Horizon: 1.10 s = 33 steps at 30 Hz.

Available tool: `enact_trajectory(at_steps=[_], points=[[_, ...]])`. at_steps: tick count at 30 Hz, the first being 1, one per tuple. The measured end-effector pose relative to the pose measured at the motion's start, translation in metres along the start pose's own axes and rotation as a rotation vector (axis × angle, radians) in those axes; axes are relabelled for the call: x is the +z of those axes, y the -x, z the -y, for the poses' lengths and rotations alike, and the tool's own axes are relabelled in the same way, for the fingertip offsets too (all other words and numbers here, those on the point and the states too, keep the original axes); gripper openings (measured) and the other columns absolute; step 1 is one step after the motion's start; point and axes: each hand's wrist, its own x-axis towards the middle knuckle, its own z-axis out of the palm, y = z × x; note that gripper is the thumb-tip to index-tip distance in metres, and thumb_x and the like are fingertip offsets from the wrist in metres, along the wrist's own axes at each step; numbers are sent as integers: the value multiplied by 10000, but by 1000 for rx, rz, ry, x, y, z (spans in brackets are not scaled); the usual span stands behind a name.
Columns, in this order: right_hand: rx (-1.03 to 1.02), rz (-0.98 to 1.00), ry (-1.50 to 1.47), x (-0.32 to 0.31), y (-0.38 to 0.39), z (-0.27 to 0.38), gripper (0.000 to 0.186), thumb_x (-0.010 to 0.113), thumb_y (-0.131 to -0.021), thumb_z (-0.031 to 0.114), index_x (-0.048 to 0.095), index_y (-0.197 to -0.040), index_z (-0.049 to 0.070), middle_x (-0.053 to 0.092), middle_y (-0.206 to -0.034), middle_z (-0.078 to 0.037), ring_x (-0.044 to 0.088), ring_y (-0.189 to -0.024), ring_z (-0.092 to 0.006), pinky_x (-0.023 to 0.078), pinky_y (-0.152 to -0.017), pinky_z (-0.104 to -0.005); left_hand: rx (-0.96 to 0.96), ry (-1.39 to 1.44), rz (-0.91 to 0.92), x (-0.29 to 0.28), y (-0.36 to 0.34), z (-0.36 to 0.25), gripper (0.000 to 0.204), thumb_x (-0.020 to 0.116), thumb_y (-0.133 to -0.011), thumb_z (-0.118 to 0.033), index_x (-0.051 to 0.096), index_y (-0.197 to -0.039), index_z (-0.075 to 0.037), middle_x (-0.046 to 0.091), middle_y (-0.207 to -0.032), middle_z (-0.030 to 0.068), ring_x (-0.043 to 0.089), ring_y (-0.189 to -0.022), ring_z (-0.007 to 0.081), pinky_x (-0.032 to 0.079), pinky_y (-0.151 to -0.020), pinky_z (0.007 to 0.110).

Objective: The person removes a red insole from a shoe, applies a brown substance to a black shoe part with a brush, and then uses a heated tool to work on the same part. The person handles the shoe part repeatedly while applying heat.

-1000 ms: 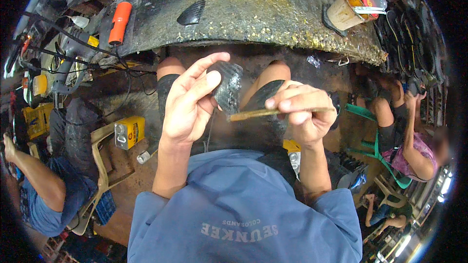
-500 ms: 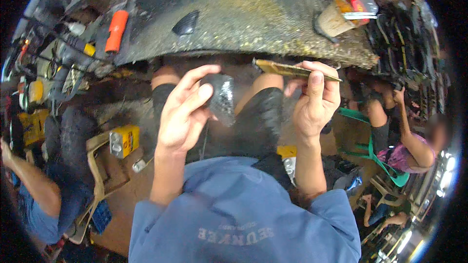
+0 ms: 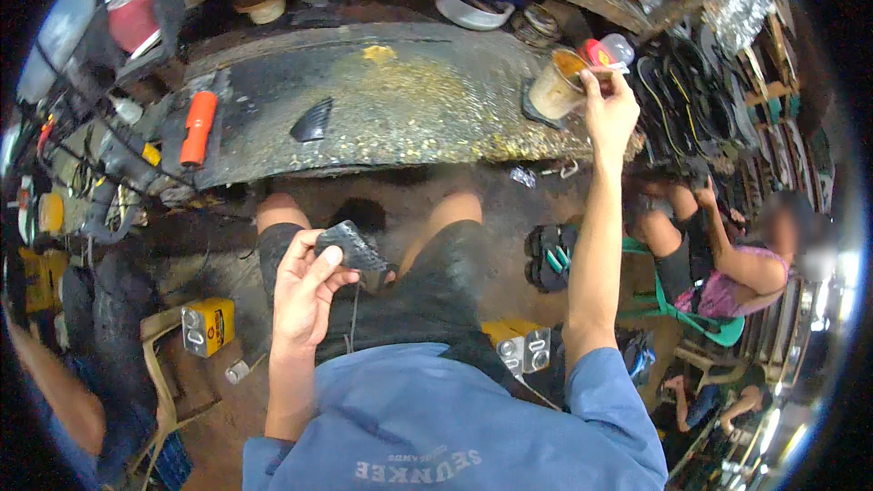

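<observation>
Over my lap, my left hand [image 3: 305,295] is closed on a small black curved piece [image 3: 356,249] that looks like rubber, with a shiny, ridged face. My right hand [image 3: 611,114] reaches forward to a stained, light-coloured cup [image 3: 551,95] at the bench's right end. Its fingers are pinched at the rim, on the flat yellow-brown strip seen earlier, now mostly hidden by fingers and cup. Brownish-yellow stuff shows inside the cup. A second black ridged piece [image 3: 314,120] lies on the worn bench [image 3: 418,118], apart from both hands.
An orange tube-shaped tool [image 3: 197,127] lies at the bench's left. A red-and-clear container [image 3: 607,51] stands behind the cup. Black soles [image 3: 687,109] are heaped at the right. A white bowl [image 3: 468,7] sits under the back shelf. Yellow cans [image 3: 211,327] stand below. Other people sit at both sides.
My right hand has moved forward from above my lap to the cup, taking the strip with it. My left hand has lowered slightly and tilted the black piece. The view now takes in the shelf.
</observation>
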Motion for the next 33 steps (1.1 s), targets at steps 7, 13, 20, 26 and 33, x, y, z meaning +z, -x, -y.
enact_trajectory(at_steps=[7,13,20,26,33], points=[[-38,-267,-220,-9,32,69,427,840,-948,214,690,-1278,-13,729,-1148,-127,698,-1003,-211,550,-902,-350,12,-58,-93,-9,7,2,195,709,-1042,-72,657,-1229,-56,732,-1192,60,729,-1018,153,625,-848,302],[-542,192,-1424,-77,111,180,432,614,-1063,417,620,-1154,-6,625,-970,-199,615,-838,-334,548,-768,-463,-38,-59,-2,5,-4,11,214,721,-1045,-111,649,-1237,-51,749,-1171,73,735,-993,160,619,-842,306],[-771,-246,-1444,-137,148,231,359,654,-983,400,673,-1072,52,643,-990,-119,590,-923,-264,450,-890,-431,-86,-145,-1,19,-6,17,162,671,-1063,-91,649,-1216,-44,750,-1136,72,719,-962,155,600,-848,322],[-676,-569,-1284,-149,156,219,298,689,-916,386,718,-1002,102,659,-1006,-51,568,-995,-205,366,-994,-404,-91,-130,-7,11,5,22,203,702,-1054,-108,657,-1241,-42,745,-1119,47,681,-963,117,549,-863,278],[-674,-647,-1248,-157,165,221,263,708,-900,366,729,-998,124,664,-1026,-22,568,-1021,-180,348,-1010,-390,-87,-149,18,13,1,24,208,689,-1052,-93,636,-1247,-45,745,-1129,72,714,-952,151,597,-854,312]])
